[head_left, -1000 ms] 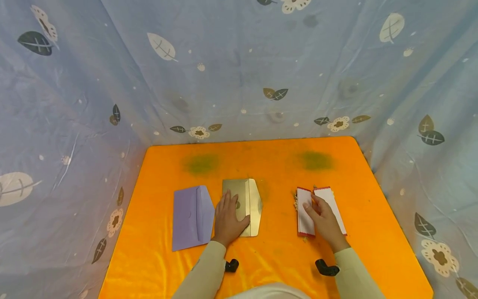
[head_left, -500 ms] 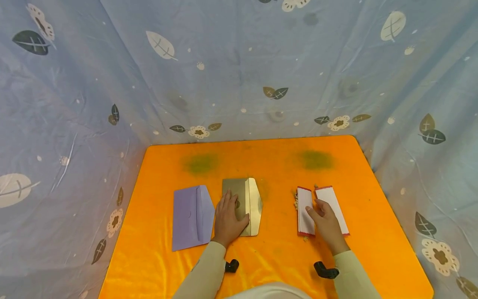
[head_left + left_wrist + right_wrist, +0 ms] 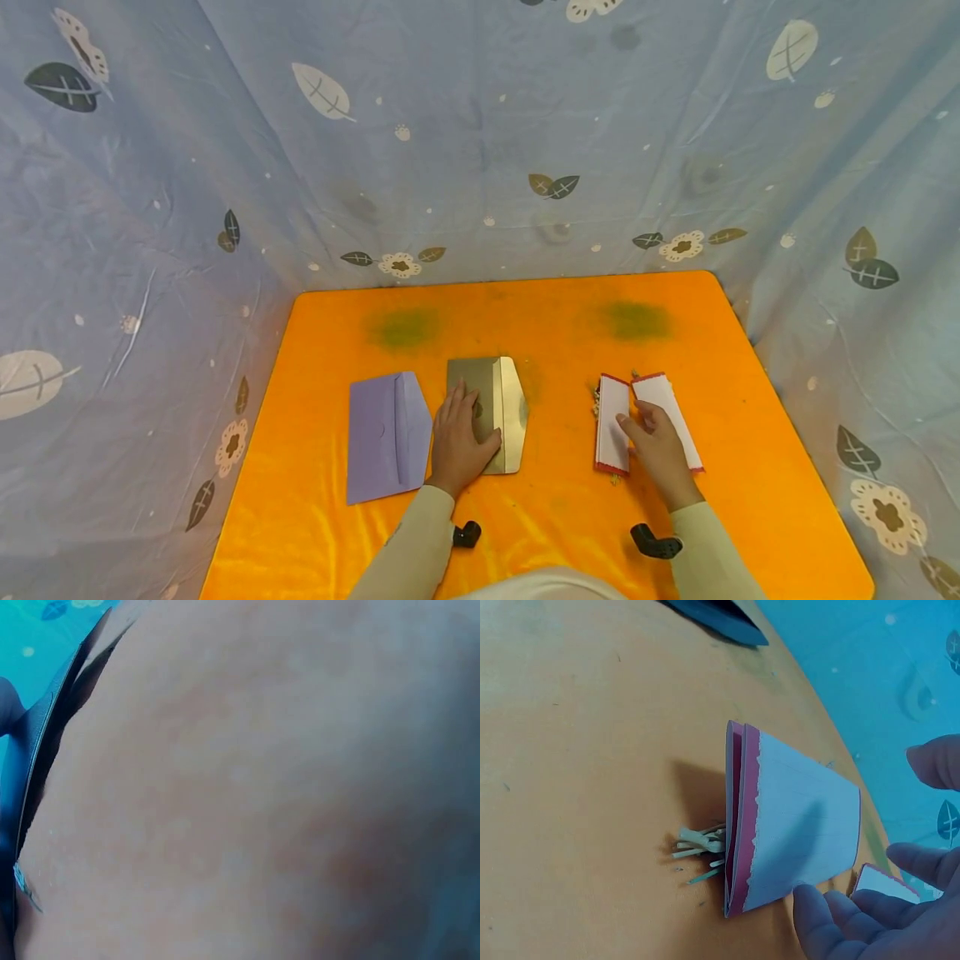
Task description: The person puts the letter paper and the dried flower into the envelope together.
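The right hand (image 3: 660, 446) lies with relaxed fingers on the folded white card (image 3: 612, 423), light, thin and easily creased; its red-edged rim gives hold. The left hand (image 3: 455, 437) presses flat on the gold envelope (image 3: 504, 404).

We see a gold envelope (image 3: 487, 414) lying flat, flap open rightward, and a white card (image 3: 647, 420) edged in red — folded, its panels partly open — well apart to its right.

Orange table (image 3: 540, 321): envelopes (purple (image 3: 386, 436), gold (image 3: 510, 408)), card (image 3: 613, 421).
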`<state>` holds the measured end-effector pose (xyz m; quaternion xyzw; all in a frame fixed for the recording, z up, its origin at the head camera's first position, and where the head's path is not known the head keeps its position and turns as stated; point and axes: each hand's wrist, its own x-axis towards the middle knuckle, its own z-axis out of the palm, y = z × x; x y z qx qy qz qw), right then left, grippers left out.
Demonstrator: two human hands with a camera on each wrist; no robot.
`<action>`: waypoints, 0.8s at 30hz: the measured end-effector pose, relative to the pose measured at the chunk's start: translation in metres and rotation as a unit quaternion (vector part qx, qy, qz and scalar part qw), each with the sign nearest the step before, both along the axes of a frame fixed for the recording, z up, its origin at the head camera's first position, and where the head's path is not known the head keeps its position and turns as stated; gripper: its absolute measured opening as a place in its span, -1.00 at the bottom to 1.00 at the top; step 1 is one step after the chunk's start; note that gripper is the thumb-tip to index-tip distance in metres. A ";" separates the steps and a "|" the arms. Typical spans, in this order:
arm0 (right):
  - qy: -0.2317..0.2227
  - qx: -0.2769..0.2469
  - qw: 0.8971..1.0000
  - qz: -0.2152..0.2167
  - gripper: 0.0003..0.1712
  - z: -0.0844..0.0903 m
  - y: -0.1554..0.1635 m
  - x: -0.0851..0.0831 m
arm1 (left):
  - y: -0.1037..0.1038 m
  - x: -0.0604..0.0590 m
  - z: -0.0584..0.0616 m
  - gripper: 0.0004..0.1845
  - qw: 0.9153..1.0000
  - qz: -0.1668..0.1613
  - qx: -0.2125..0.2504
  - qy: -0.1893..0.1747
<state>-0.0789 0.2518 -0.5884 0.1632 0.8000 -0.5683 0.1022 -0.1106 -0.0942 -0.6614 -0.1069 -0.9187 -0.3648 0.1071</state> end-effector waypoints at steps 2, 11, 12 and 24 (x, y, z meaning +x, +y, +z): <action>-0.010 -0.004 1.000 -0.004 -0.08 0.000 -0.001 -0.001 | 0.000 0.000 0.000 -0.17 1.000 0.001 -0.001 -0.003; -0.026 -0.048 0.998 -0.023 -0.14 0.000 -0.006 -0.005 | -0.001 -0.001 -0.001 -0.18 1.000 0.001 -0.003 0.008; -0.027 -0.049 0.998 -0.025 -0.14 0.000 -0.007 -0.005 | -0.001 -0.001 -0.001 -0.18 1.000 0.001 -0.004 0.011; -0.038 -0.021 0.999 -0.026 -0.26 -0.002 -0.016 -0.008 | -0.001 -0.001 -0.002 -0.20 1.000 0.004 -0.009 0.007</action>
